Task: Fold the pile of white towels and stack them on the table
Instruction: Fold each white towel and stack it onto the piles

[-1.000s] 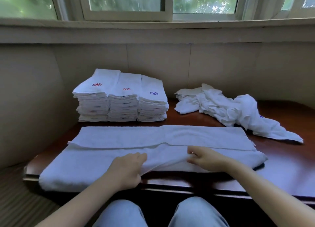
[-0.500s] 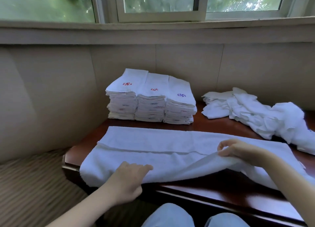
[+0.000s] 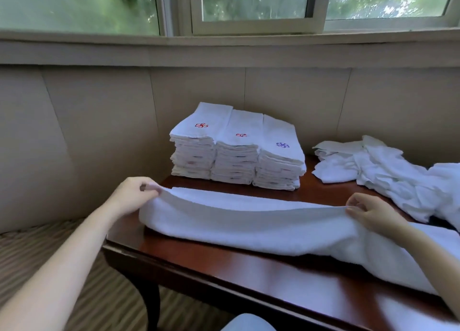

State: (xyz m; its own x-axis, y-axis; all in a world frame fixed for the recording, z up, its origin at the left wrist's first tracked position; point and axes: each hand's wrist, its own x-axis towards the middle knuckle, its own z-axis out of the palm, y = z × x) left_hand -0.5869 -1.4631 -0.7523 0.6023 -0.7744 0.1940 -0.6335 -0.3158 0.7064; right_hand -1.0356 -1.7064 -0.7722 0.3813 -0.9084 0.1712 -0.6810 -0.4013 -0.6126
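Note:
A long white towel (image 3: 249, 226) lies folded lengthwise across the dark wooden table (image 3: 224, 263). My left hand (image 3: 132, 196) pinches its lifted edge at the left end. My right hand (image 3: 371, 211) pinches the same edge further right, and this edge is raised above the table. Three neat stacks of folded white towels (image 3: 236, 154) with red and blue embroidery stand side by side at the back of the table. A loose pile of unfolded white towels (image 3: 388, 179) lies at the back right.
A beige panelled wall and a window sill rise right behind the table. Striped carpet (image 3: 49, 256) covers the floor to the left. My knee in light blue fabric (image 3: 249, 323) shows below the table's front edge.
Both hands have carried the near edge of the towel up and away from me, over the rest. My left hand moved far left to the towel's end. The view has swung left.

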